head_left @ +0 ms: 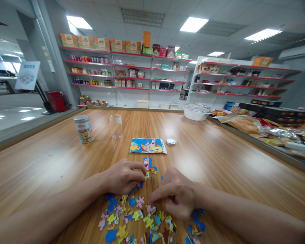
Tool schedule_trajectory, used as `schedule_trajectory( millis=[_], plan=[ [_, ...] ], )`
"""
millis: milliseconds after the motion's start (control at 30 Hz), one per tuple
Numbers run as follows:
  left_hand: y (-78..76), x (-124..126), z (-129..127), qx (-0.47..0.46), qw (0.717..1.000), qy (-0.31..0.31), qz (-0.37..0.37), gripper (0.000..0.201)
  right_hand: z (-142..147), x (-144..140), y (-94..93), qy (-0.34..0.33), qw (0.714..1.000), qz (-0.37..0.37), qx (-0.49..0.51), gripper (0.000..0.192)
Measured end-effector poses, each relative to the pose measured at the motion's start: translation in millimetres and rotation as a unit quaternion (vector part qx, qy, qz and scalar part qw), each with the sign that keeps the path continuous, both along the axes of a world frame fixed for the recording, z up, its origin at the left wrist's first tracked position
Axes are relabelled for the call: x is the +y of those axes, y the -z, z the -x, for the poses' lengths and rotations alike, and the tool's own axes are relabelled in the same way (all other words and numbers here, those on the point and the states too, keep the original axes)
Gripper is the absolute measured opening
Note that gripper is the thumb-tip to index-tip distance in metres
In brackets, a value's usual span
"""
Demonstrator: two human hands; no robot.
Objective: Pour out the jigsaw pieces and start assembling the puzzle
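Loose jigsaw puzzle pieces (pixel 136 215) in blue, pink and yellow lie scattered on the wooden table in front of me. Beyond them sits a small joined patch of puzzle (pixel 147 164) showing a cartoon face. My left hand (pixel 125 176) rests beside this patch, its fingers loosely bent and apart, with some blue pieces partly under it. My right hand (pixel 178 194) reaches over the pile with the index finger stretched out, its tip at a pink puzzle piece (pixel 149 208). The other right fingers are curled. Behind both hands lies a cartoon picture card (pixel 147 146).
A printed tin (pixel 83 129) and a transparent jar (pixel 116 126) stand at the back left. Right of the card is a round silver lid (pixel 171 141). Farther back are a white basin (pixel 196 113), packaged snacks (pixel 266 128) along the right edge, and stocked shelves (pixel 132 65).
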State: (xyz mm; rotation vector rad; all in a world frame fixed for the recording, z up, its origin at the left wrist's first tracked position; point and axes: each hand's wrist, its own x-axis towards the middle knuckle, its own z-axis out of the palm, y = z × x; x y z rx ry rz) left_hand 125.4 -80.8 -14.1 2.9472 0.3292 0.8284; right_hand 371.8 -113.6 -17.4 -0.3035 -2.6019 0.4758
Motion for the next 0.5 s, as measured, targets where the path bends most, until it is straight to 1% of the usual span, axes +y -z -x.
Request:
schedule_trajectory(
  millis=[33,67,100,133,167,233,267,300,333,367,433,500],
  plan=[
    [0.6,1,0,0.001,1.0,0.0,0.002,0.022,1,-1,-1.2,0.001,1.0,0.012,0.013,0.047],
    [1.0,1,0,0.002,1.0,0.0,0.004,0.022,2,0,-3.3,0.016,0.999,0.033,0.031,0.045],
    [1.1,2,0,0.001,1.0,0.0,0.005,0.022,3,1,-6.4,0.05,0.995,0.065,0.055,0.041],
    [1.0,2,0,-0.001,1.0,0.001,0.006,0.022,4,4,-10.6,0.101,0.986,0.104,0.086,0.036],
    [0.8,2,0,-0.002,1.0,0.003,0.008,0.022,5,8,-16.0,0.17,0.966,0.16,0.111,0.031],
    [-0.1,2,0,-0.004,1.0,0.008,0.014,0.022,4,18,-29.8,0.286,0.91,0.262,0.147,0.023],
    [-0.6,2,0,-0.004,1.0,0.011,0.02,0.023,2,23,-37.4,0.315,0.889,0.311,0.122,0.022],
    [-1.1,2,-1,-0.004,1.0,0.013,0.026,0.023,0,27,-44.9,0.33,0.875,0.346,0.077,0.024],
    [-1.5,2,-1,-0.004,0.999,0.014,0.033,0.024,-4,30,-51.7,0.336,0.87,0.359,0.02,0.027],
    [-1.8,2,-1,-0.005,0.999,0.015,0.039,0.025,-7,32,-57.3,0.331,0.872,0.359,-0.044,0.029],
    [-2.1,2,-2,-0.009,0.999,0.018,0.048,0.026,-13,32,-63.7,0.281,0.88,0.338,-0.179,0.025],
    [-2.0,2,-2,-0.013,0.998,0.02,0.053,0.027,-17,30,-63.5,0.226,0.87,0.342,-0.276,0.021]
  ],
)
